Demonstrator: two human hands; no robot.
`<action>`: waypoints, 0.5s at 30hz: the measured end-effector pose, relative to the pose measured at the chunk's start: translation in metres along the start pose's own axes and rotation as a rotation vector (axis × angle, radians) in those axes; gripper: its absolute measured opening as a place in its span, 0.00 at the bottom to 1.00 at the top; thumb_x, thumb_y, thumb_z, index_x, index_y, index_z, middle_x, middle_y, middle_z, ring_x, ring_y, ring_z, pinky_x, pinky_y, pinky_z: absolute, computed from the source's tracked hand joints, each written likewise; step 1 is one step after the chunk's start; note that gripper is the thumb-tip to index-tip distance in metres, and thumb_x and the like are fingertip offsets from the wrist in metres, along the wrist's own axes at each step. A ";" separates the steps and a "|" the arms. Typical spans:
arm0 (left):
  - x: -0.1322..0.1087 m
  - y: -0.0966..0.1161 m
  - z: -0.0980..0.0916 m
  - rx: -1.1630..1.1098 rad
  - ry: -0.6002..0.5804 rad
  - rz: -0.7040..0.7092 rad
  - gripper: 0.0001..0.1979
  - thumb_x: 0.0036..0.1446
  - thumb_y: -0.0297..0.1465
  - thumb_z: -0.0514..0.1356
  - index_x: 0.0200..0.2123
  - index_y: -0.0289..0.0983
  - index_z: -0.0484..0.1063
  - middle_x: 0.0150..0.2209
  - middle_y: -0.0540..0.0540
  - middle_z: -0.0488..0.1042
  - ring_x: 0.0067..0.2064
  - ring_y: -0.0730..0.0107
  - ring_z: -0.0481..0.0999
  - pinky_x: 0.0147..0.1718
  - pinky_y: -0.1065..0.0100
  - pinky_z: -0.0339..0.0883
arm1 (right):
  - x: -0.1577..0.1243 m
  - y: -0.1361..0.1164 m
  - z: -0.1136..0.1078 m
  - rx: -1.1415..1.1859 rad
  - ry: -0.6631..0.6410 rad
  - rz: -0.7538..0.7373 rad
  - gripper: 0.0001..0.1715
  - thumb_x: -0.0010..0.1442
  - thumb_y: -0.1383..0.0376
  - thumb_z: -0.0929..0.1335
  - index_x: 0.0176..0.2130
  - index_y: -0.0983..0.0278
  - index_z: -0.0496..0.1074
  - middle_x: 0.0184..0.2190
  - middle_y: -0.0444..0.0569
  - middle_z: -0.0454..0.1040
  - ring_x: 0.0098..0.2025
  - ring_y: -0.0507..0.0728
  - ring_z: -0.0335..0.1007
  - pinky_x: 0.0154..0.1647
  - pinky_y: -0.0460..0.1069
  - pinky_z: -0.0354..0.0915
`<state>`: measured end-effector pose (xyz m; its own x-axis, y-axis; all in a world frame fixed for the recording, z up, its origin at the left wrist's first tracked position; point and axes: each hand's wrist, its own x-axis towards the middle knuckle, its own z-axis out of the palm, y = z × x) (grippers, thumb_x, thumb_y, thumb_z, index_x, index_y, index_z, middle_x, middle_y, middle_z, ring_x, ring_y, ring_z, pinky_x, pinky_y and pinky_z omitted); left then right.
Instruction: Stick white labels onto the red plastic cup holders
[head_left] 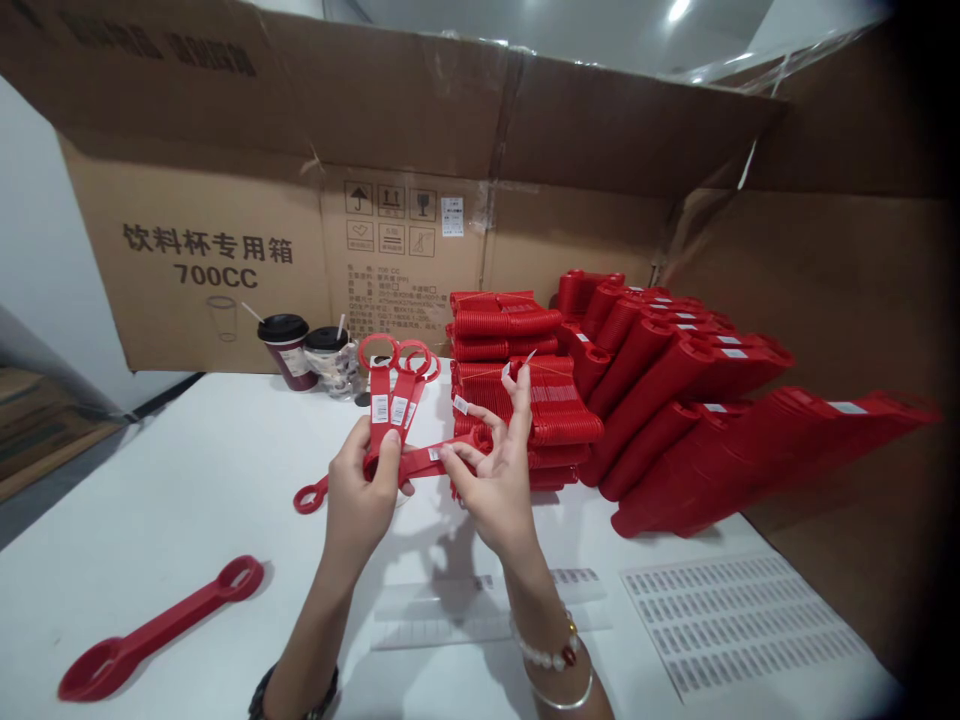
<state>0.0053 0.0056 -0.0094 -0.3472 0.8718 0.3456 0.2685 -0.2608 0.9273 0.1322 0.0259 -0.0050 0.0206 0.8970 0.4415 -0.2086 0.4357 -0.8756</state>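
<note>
My left hand is closed around several red plastic ring-ended tools, fanned with their rings upward and white barcode stickers on their handles. Another red tool lies across, pointing right from that hand. My right hand has its thumb at a small white sticker on this crosswise handle, pinching there. More small stickers cling to its raised fingertips. Behind the right hand rise stacked bundles of red tools. A single red tool rests at the table's front left.
A sheet of barcode stickers lies at the right, and a mostly peeled sheet below my hands. Nested red tools lean at the right. Two lidded cups stand at the back left. Cardboard walls enclose the white table.
</note>
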 end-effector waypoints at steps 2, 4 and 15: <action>0.000 -0.001 -0.001 0.001 -0.003 0.000 0.08 0.62 0.36 0.53 0.34 0.38 0.65 0.24 0.55 0.66 0.18 0.77 0.69 0.20 0.73 0.64 | 0.000 0.001 0.000 -0.013 0.004 -0.014 0.57 0.52 0.72 0.70 0.66 0.39 0.40 0.67 0.47 0.38 0.55 0.57 0.61 0.42 0.47 0.75; 0.000 -0.001 -0.001 0.004 -0.005 0.000 0.08 0.62 0.37 0.53 0.34 0.38 0.65 0.25 0.55 0.67 0.19 0.77 0.70 0.20 0.73 0.64 | 0.000 0.003 0.001 -0.026 0.011 -0.024 0.57 0.53 0.72 0.70 0.67 0.39 0.39 0.67 0.47 0.38 0.56 0.56 0.61 0.42 0.48 0.75; -0.003 0.001 -0.003 0.016 -0.006 0.004 0.08 0.63 0.36 0.53 0.35 0.38 0.65 0.24 0.55 0.67 0.18 0.76 0.70 0.20 0.73 0.65 | 0.000 0.005 0.004 -0.077 0.018 -0.043 0.55 0.53 0.72 0.69 0.67 0.40 0.40 0.67 0.46 0.37 0.54 0.56 0.62 0.40 0.47 0.76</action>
<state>0.0040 0.0019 -0.0086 -0.3409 0.8730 0.3489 0.2848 -0.2578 0.9233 0.1277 0.0273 -0.0086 0.0457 0.8780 0.4764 -0.1311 0.4781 -0.8685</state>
